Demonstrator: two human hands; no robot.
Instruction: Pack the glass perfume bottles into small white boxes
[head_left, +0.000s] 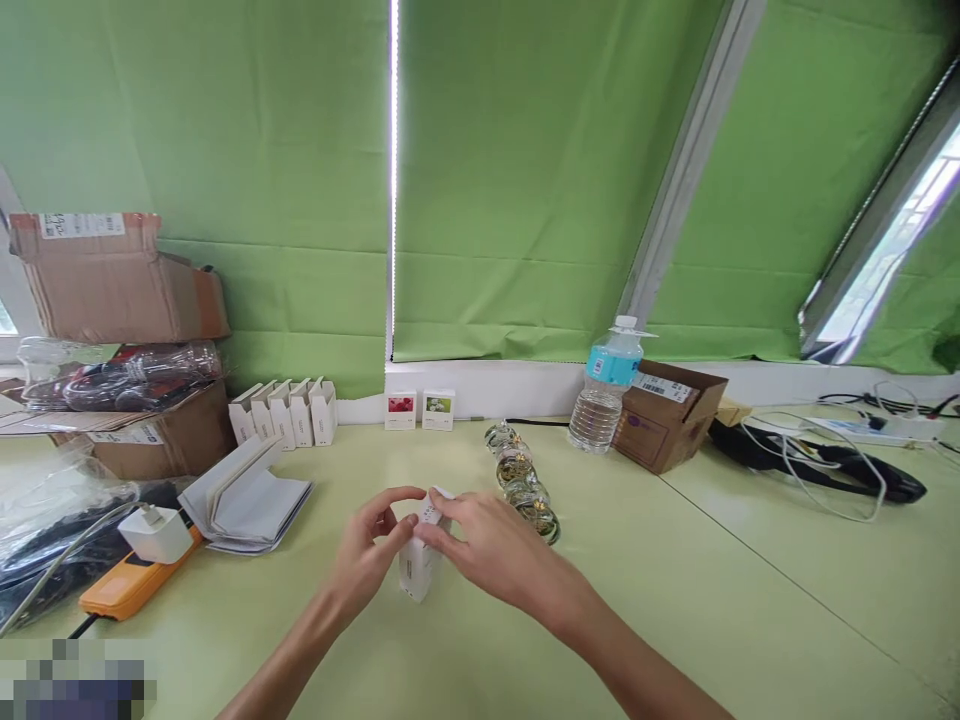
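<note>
A small white box (417, 568) stands upright on the table, held between both hands. My left hand (369, 545) grips its left side near the top, thumb and fingers closed against it. From the right, my right hand (487, 545) presses thumb and finger on the box's top end. The far side of the box is hidden behind the hands. Just behind the right hand lies a row of coiled cables (521, 480). Two white boxes with pictures, one red (400, 410) and one green (438, 410), stand against the wall. Several open white boxes (281, 415) stand to their left.
Left are cardboard boxes (112, 290), white booklets (247, 500), an orange power strip (142, 580) with a white charger (156, 533), and plastic bags. Right are a water bottle (606, 390), a brown carton (667, 415) and a black device (825, 465) with white cables. Green blinds (517, 180) hang behind.
</note>
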